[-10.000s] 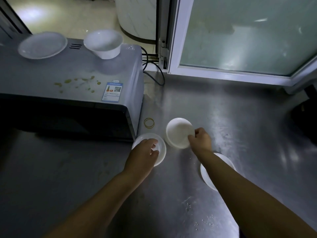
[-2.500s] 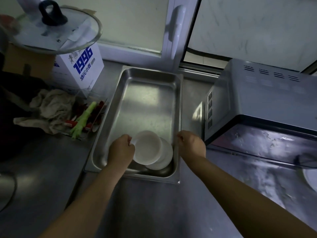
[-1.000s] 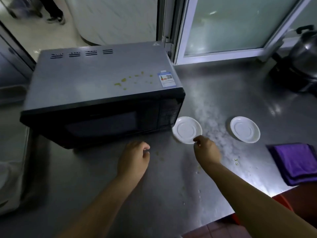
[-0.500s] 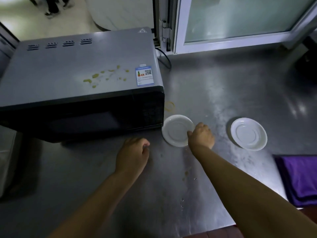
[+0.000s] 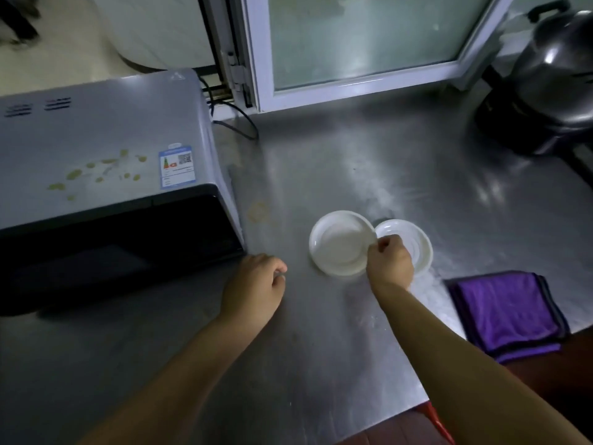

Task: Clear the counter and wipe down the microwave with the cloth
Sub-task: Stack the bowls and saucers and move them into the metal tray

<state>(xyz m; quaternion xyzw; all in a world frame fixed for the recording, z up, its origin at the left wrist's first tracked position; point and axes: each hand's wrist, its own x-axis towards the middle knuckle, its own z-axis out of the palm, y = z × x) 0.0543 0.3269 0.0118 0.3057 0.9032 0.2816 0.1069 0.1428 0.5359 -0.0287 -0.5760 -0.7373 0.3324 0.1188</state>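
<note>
Counter [image 5: 337,364] edge nearest me, steel, some crumbs and smears on it. My left hand [image 5: 253,289] hangs over it just off the microwave's front right corner, fingers loosely curled, nothing in it. My right hand [image 5: 390,263] pinches the right rim of the left plate [image 5: 337,244], fingers curled round the edge. That plate is tilted up slightly and its rim meets or overlaps the right plate [image 5: 414,240]; can't tell which. Right plate lies flat, partly behind my knuckles. Both plates are white, mid-counter. Cloth [image 5: 507,311], purple, folded, sits at the counter's near right edge, just beside the plates, not touching them. Microwave [image 5: 106,146] on the left side of the counter, grey top, dark door facing me. Yellow-green spots [image 5: 96,173] on the top near its front edge, label [image 5: 177,167] beside them at the front right corner. Faint yellowish ring stain [image 5: 260,211] on the counter just right of the microwave. Cable [image 5: 239,118] runs behind its rear right corner. Dark pot [image 5: 555,78] at the far right corner. Window frame [image 5: 353,88] along the far edge.
</note>
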